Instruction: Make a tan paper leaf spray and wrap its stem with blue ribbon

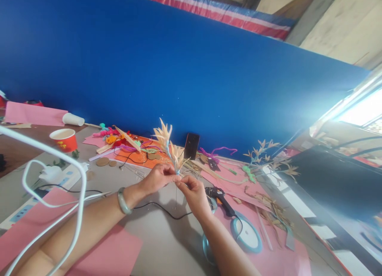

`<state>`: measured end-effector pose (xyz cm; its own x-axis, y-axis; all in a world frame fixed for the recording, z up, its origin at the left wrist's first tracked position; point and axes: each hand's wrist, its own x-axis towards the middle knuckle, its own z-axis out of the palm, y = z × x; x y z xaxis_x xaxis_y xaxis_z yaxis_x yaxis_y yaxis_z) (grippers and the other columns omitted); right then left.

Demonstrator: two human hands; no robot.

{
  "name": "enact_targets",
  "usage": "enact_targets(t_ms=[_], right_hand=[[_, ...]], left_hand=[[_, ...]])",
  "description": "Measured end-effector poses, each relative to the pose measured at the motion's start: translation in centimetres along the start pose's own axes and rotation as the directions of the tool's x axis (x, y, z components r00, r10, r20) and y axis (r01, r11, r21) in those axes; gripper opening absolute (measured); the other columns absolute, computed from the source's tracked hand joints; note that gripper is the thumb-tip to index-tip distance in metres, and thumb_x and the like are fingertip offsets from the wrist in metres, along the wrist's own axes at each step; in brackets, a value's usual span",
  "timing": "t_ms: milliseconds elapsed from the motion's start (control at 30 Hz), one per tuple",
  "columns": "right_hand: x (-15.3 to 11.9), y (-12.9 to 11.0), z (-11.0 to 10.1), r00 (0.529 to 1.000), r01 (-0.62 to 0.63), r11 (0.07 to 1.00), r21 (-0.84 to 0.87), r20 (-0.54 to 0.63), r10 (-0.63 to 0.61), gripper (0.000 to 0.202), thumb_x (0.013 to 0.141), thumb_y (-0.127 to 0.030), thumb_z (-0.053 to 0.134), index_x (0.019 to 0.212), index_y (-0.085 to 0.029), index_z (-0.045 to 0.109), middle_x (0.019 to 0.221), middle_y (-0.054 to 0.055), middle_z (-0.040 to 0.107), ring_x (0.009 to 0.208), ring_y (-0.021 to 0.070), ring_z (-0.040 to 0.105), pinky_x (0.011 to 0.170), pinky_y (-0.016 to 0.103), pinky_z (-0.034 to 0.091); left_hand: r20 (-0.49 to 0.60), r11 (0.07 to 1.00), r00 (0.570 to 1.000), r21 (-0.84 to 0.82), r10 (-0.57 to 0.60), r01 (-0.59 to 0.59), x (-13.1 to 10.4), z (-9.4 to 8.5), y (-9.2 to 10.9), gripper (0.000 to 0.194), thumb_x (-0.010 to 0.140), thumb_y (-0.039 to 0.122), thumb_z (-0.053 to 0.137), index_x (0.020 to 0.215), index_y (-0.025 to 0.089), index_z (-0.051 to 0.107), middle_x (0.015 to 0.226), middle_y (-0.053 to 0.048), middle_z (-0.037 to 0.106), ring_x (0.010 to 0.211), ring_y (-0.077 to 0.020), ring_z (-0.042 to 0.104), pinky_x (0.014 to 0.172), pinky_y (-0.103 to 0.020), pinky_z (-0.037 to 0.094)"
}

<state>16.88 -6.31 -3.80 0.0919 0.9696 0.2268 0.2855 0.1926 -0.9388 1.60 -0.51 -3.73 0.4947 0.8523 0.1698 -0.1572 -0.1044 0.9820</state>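
Above the middle of the table I hold a pale craft flower sprig (178, 158) upright. It has two tufts of pointed straw-coloured petals, and light blue wrapping shows on its stem, with a thin wire below my fingers. My left hand (159, 178), with a jade-like bangle at the wrist, pinches the stem just under the lower tuft. Pressed against it from the right, my right hand (195, 194) pinches the same stem. Beside my right forearm lie a black hot glue gun (221, 200) and a light blue ribbon spool (247, 233).
A red paper cup (64, 140) stands at the left, near a white power strip (64, 178) and a white cable (82, 188). Behind my hands a phone (191, 146) leans on the blue partition (179, 69). Finished-looking sprigs (262, 152) and dry husks (273, 208) are at the right.
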Motion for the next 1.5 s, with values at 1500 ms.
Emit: enact_targets(t_ms=[1500], right_hand=[[-1.3, 0.2, 1.6, 0.971, 0.213, 0.938, -0.274, -0.047, -0.235, 0.016, 0.082, -0.021, 0.056, 0.068, -0.017, 0.063, 0.062, 0.0, 0.062, 0.058, 0.0145, 0.054, 0.06, 0.025, 0.041]], left_hand=[[-0.344, 0.884, 0.903, 0.46, 0.259, -0.078, -0.9, 1.1, 0.3, 0.03, 0.07, 0.037, 0.075, 0.064, 0.018, 0.053, 0.057, 0.004, 0.053, 0.055, -0.0107, 0.049, 0.056, -0.024, 0.04]])
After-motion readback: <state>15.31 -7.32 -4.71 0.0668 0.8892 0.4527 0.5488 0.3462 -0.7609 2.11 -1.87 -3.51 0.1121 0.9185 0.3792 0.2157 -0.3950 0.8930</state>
